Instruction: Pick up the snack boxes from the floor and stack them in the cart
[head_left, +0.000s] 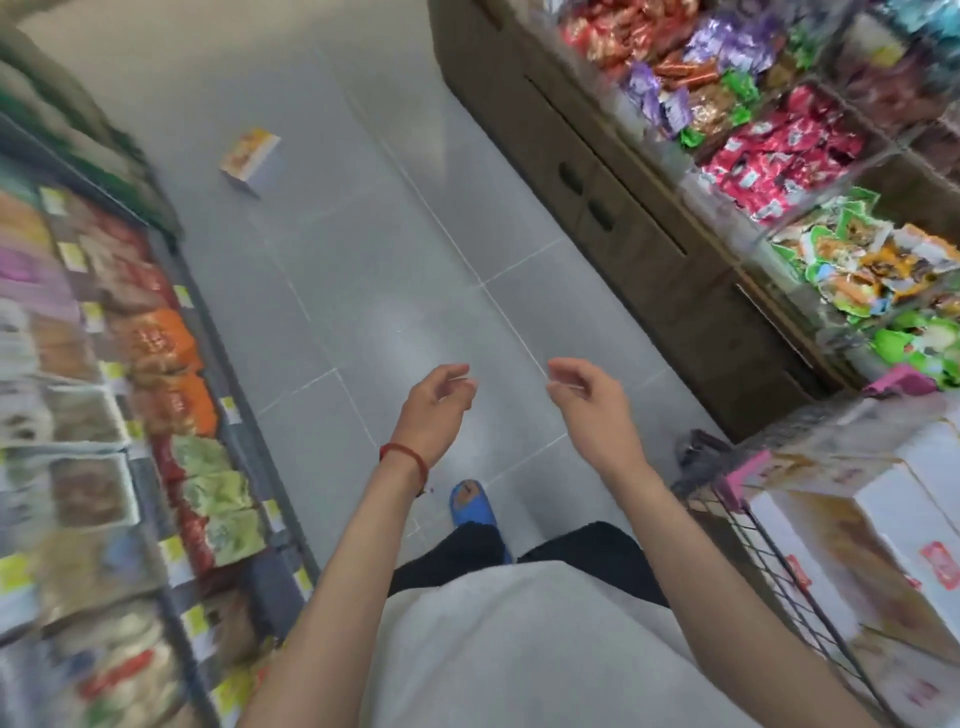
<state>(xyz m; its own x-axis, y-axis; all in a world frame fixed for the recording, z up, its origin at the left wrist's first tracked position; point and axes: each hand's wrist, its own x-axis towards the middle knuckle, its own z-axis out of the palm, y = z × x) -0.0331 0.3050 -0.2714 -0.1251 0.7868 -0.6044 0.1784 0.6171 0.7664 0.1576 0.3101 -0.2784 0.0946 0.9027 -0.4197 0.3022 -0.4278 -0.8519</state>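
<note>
One snack box (249, 158), white with an orange and yellow picture, lies on the grey floor far ahead near the left shelf. A wire cart (769, 551) stands at my lower right, holding several white and orange snack boxes (878, 525). My left hand (436, 405) and my right hand (587, 400) hang in front of me above the floor, a little apart, fingers loosely curled, holding nothing. Both are far from the box on the floor.
A shelf of packaged snacks (119, 415) lines the left side of the aisle. A brown counter (597, 171) topped with bins of colourful wrapped snacks (779, 150) lines the right. My blue slipper (472, 506) shows on the tiled floor (363, 270).
</note>
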